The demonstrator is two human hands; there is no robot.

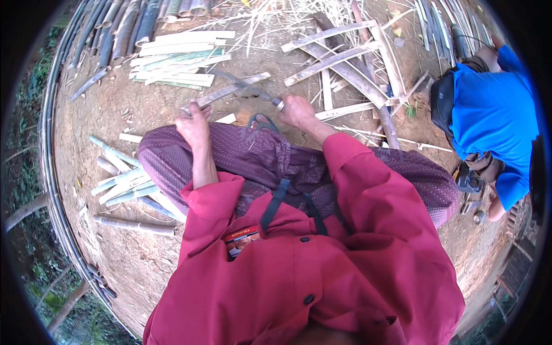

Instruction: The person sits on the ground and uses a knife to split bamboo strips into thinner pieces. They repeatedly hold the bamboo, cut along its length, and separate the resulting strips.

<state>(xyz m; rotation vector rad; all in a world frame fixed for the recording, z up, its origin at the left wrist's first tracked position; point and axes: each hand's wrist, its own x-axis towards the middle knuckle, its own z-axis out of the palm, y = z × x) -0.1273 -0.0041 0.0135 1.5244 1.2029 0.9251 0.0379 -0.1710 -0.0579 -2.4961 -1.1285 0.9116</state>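
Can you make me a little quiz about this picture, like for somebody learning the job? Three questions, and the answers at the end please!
1. True or false: the left hand is empty.
2. Pick one. The shirt on the other person, at the picture's right, is: A) yellow B) blue C) white.
3. Fill in the gap: the right hand grips a knife by its ____.

Key:
1. False; it holds a bamboo strip.
2. B, blue.
3. Handle.
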